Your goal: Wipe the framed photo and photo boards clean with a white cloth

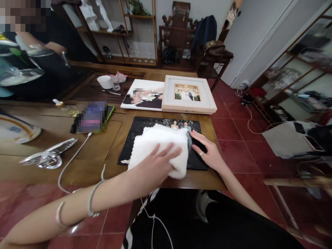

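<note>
A folded white towel (158,138) lies over a dark photo panel (129,147) at the table's near edge. My left hand (162,159) rests on top of the towel, fingers spread and pressing lightly into it. The towel hides much of the panel, but two small printed figures show above and beside it. On the panel's right part, my right hand (206,148) lies with fingers stretched out and touching its surface; a ring is on one finger.
Behind the panel lie a white-edged photo print (145,95) and a pale wooden picture frame (190,93). To the left are a phone (92,117) on a white cable, a clear plastic object (50,155) and a plate (20,128). A person (64,31) is at the far left.
</note>
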A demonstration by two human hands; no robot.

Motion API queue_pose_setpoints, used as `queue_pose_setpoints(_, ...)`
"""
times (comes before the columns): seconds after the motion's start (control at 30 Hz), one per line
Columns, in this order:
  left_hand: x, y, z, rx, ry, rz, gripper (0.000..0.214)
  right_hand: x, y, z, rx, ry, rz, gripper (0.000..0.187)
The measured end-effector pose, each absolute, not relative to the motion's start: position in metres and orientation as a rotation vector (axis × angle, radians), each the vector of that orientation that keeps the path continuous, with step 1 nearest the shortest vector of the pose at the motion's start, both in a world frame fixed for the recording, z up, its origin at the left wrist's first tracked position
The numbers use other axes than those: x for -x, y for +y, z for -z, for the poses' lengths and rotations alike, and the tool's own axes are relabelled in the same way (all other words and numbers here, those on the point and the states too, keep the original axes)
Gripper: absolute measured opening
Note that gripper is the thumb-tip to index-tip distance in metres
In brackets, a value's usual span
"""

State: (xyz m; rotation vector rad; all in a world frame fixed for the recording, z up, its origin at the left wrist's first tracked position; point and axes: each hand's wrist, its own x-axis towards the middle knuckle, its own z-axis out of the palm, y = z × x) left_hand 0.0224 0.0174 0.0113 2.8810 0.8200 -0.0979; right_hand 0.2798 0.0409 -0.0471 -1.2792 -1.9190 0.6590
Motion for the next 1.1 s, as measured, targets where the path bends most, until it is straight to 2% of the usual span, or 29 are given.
queue_pose_setpoints(0.2,-0.042,0.076,-0.008,-2.83,1.121,0.007,0.034,-0.28,0.041,0.047,1.268,-1.923,-0.66,0.042)
queue_pose_setpoints(0.57,-0.064,-0.021,-0.003,-3.039,0.912,-0.004,0.022,-0.281,0.042,0.049,1.271,-1.914,-0.654,0.041)
queue_pose_setpoints(0.73,-0.056,0.007,-0.006,-2.994,0.894,0.029,0.023,-0.281,0.041,0.047,1.287,-1.915,-0.675,0.042)
queue_pose_setpoints(0.9,-0.073,0.039,-0.002,-2.984,1.093,-0.081,0.027,-0.281,0.038,0.046,1.303,-1.79,-0.752,0.049)
queue_pose_setpoints(1.1,-0.105,0.001,0.003,-3.122,0.957,-0.149,0.024,-0.282,0.034,0.045,1.285,-1.686,-0.833,0.05)
